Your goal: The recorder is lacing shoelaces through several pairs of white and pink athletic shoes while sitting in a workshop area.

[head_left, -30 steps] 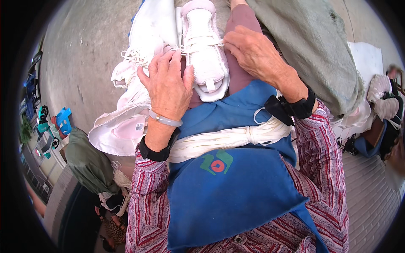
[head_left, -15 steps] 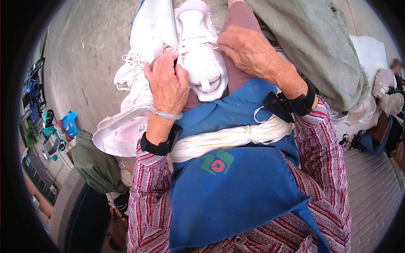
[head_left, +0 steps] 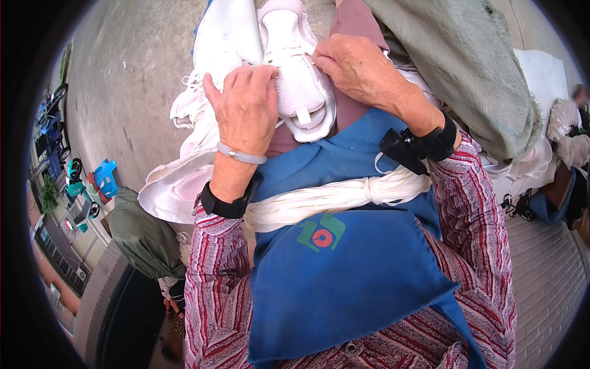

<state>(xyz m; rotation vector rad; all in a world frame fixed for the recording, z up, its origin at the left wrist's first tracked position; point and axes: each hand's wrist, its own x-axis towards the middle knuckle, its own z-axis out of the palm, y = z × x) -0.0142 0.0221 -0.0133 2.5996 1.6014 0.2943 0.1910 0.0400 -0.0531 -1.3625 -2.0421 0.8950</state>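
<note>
A white and pale pink sneaker point(head_left: 300, 86) lies between my knees, its heel toward me. A white shoelace point(head_left: 294, 54) crosses its tongue. My right hand point(head_left: 356, 67) is closed at the sneaker's right edge, thumb and forefinger pinched where the lace ends run; the fingertips are partly hidden. My left hand point(head_left: 247, 104) is bent over the left edge, fingers curled down onto the upper and little finger sticking out. What its fingertips hold is hidden. Across my blue apron point(head_left: 344, 264) lies a tied bundle of white laces point(head_left: 319, 203).
More white shoe uppers point(head_left: 178, 184) lie at my left, beside a white sheet point(head_left: 227, 37). A grey-green woven sack point(head_left: 455, 67) bulges at the right. Farther right are pale shoe pieces point(head_left: 562, 123). Parked vehicles point(head_left: 77, 190) stand at the far left on the concrete.
My left hand has moved up and right, over the sneaker's edge. My right hand has shifted slightly up. The lace at the right side has been drawn in closer to the shoe.
</note>
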